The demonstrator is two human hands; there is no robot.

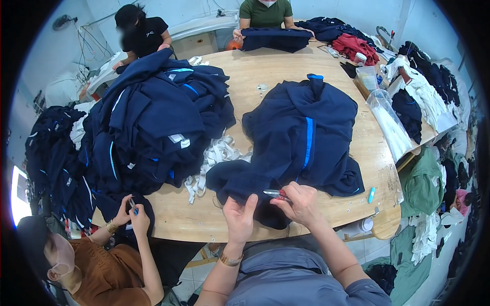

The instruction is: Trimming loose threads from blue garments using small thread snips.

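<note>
Navy cloth lies in front of me as one rumpled garment (326, 115), spread at the near middle of the wooden table (178, 222), with a bright blue strip (308, 143) running down it and its lower part bunched up by my hands. My right hand (301, 203) is closed round the red handles of small metal snips (274, 193), their blades pointing left toward my other thumb. My left hand (239, 219) is at the near edge of the cloth, thumb up and fingers curled; whether they pinch the fabric I cannot tell. A gold-coloured band (230, 260) circles my left wrist.

To the left rises a big heap of navy garments (153, 109), and on it I see a white label (185, 144) beside a greyish tag (176, 137); any print on them is too small to read. Pale mark on the black shirt (150, 36) at the far left: a small scrawl, not legible to me. Tangled white strips (217, 155) lie between heap and garment. A turquoise tool (371, 195) rests to the right, apart from the cloth. At the near left, a co-worker in brown (109, 268) holds a small blue-ended tool (135, 208) by dark fabric
</note>
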